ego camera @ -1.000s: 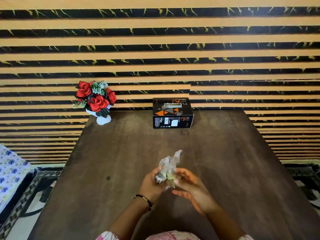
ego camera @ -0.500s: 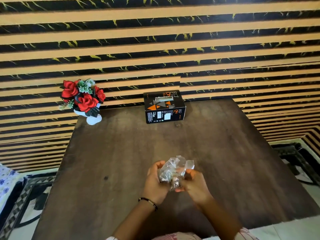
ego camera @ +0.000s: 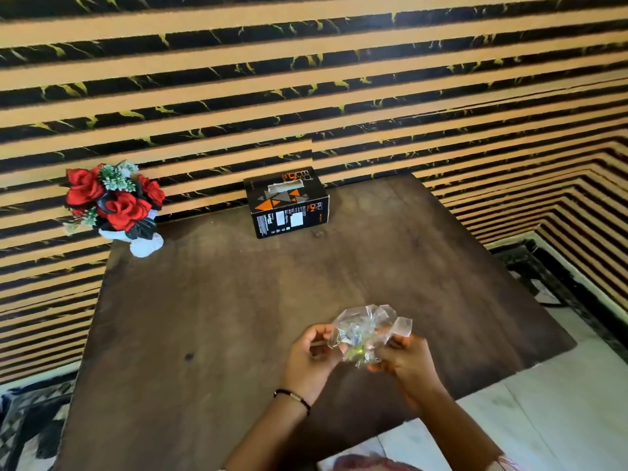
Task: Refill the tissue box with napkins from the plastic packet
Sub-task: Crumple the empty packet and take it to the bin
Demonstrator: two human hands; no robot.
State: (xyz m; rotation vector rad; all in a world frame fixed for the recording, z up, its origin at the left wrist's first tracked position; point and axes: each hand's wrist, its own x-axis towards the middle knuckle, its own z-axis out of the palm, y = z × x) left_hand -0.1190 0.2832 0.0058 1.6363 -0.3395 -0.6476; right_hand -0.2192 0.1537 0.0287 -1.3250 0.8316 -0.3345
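Note:
A crumpled clear plastic packet (ego camera: 365, 329) is held above the near part of the dark wooden table (ego camera: 221, 300). My left hand (ego camera: 311, 360) grips its left side and my right hand (ego camera: 406, 363) pinches its right side. No napkins show inside the packet. The black tissue box (ego camera: 289, 207) with orange triangles stands at the table's far edge against the wall, its top slot showing something white inside.
A bunch of red artificial roses in a white vase (ego camera: 115, 205) sits at the table's far left corner. The striped wall runs right behind the table. Pale floor tiles (ego camera: 543, 402) lie to the right, a patterned mat (ego camera: 30, 426) to the left.
The packet went from an upright twist to a wider crumpled bundle spread between both hands. My view has swung to the right, showing more floor on that side.

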